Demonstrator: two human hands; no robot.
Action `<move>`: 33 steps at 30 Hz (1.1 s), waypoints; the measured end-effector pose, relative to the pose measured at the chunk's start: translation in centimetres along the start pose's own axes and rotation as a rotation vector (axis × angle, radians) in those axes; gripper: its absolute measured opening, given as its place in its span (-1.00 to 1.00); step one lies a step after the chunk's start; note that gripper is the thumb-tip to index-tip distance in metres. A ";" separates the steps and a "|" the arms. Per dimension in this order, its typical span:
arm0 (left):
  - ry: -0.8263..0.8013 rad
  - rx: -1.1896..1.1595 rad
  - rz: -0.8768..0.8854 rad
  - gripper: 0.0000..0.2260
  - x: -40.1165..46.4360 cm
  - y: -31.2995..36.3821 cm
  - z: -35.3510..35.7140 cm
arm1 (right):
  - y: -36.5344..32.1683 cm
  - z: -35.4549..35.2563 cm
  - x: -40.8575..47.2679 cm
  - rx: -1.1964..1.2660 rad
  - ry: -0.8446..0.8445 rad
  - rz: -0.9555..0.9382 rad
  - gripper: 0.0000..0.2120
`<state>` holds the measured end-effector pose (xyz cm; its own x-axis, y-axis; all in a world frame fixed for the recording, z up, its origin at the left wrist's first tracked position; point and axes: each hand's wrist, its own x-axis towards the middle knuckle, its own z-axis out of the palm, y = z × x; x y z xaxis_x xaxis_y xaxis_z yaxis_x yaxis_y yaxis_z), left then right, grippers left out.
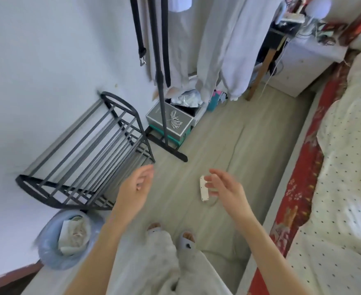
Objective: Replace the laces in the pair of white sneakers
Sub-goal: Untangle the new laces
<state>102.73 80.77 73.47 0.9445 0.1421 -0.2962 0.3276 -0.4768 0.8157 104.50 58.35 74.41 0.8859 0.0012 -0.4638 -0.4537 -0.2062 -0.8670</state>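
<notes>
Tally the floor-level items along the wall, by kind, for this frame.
Shoe rack: 1
Stacked shoe boxes: 2
Bundle of white laces: 1
Lined bin: 1
Power strip: 1
Total: 6
No sneakers are visible.

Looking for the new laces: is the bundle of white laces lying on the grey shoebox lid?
Yes, the white laces lie bundled on the grey shoebox beside the rack's black pole.

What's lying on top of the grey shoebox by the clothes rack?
A loose bundle of white laces lies on the lid of the grey shoebox. The box sits on a teal box. The closed lid hides whatever is inside.
</notes>
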 end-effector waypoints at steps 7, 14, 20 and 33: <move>-0.217 0.033 -0.043 -0.75 7.3 2.0 4.6 | 0.1 -2.9 5.8 0.139 0.126 0.083 -0.79; -0.389 0.164 -0.048 -0.70 23.8 3.1 8.5 | 0.6 -4.3 18.2 0.253 0.236 0.179 -0.80; -0.489 0.350 -0.124 -0.68 36.4 -0.4 13.8 | 4.7 -3.9 30.5 0.214 0.203 0.267 -0.81; -0.221 0.659 -0.013 -0.55 56.6 -26.7 29.7 | 29.2 4.2 58.5 0.080 -0.043 0.264 -0.87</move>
<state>146.70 75.78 20.20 0.8904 0.0044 -0.4551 0.1888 -0.9135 0.3605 142.67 56.53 21.15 0.7317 -0.0003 -0.6817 -0.6762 -0.1274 -0.7257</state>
